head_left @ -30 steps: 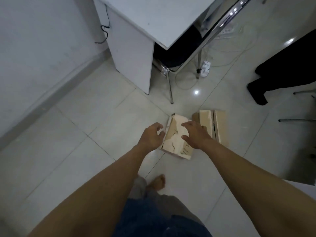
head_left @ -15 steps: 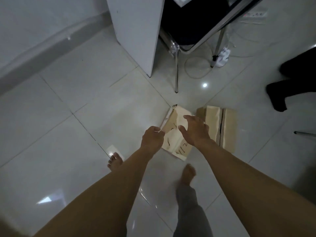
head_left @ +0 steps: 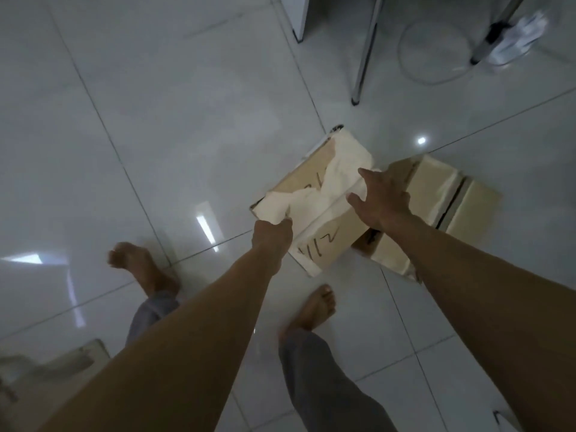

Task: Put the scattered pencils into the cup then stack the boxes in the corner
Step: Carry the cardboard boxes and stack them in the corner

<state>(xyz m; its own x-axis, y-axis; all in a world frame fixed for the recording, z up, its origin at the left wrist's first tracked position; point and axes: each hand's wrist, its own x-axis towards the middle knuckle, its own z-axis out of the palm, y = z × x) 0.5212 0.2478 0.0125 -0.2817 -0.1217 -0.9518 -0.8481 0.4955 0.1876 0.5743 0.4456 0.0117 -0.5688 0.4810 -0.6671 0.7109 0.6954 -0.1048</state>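
Box-stacking step. On the floor point(head_left: 187, 120), left hand point(head_left: 272, 233) curled on marked cardboard box point(head_left: 321, 213) near edge; right hand point(head_left: 381, 201) splayed wide over it, second box point(head_left: 452, 198) just beside. Next, probably: firm two-sided hold, then lift.

I read wide open tile floor point(head_left: 162, 113) left of taped box point(head_left: 332, 244), easy lane in. Right side shut off: second box point(head_left: 452, 198) tight beside it. Left hand point(head_left: 272, 235) grips near-left edge, right hand point(head_left: 385, 199) spread over far-right edge. Beyond: chair leg point(head_left: 361, 63), desk panel point(head_left: 300, 17), cable loop point(head_left: 433, 51). Right foot point(head_left: 314, 310) near box's near corner. Blurry cardboard point(head_left: 53, 366) lower left.
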